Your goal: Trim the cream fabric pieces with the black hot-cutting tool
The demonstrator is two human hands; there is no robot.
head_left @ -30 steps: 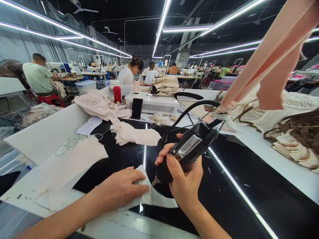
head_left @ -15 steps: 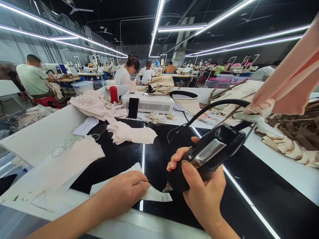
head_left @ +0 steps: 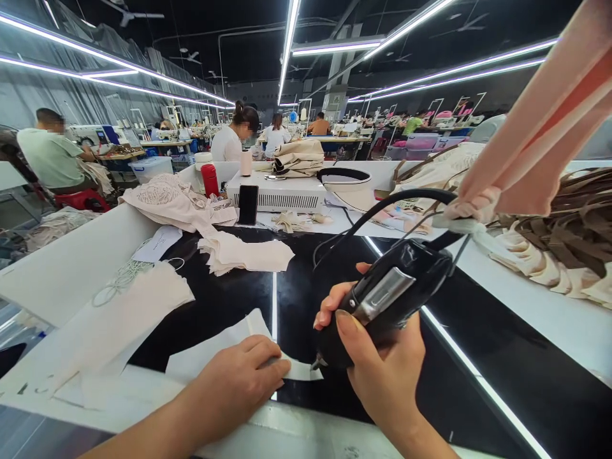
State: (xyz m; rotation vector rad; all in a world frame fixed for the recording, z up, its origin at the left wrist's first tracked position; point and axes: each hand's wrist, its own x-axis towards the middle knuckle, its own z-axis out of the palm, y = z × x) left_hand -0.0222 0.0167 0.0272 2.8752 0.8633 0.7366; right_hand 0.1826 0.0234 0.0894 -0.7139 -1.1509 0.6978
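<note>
Tool (head_left: pixel 385 290) is held by the right hand (head_left: pixel 380 373), whose grip is wrapped round the black body. Its metal tip (head_left: pixel 317 363) is pointed down at the right end of a white piece (head_left: pixel 203 349), which is laid on the black near part of the counter (head_left: pixel 502 344); whether the two are touching cannot be told. The piece is covered and steadied by the left hand (head_left: pixel 241 376), palm down, its grip unclosed and its fingers lightly bent. At the tool's upper end, a cord (head_left: pixel 396 196) is looped leftward, and pink cloth (head_left: pixel 530 137) is knotted and stretched upward to the right. Beyond the piece, cut cloth (head_left: pixel 251 254) is stacked; farther still, a phone (head_left: pixel 248 205) is stood before a white box (head_left: pixel 282 201). Pale sheets (head_left: pixel 136 315) are spread at the left, and brown strips (head_left: pixel 567 239) are heaped at the right.
</note>
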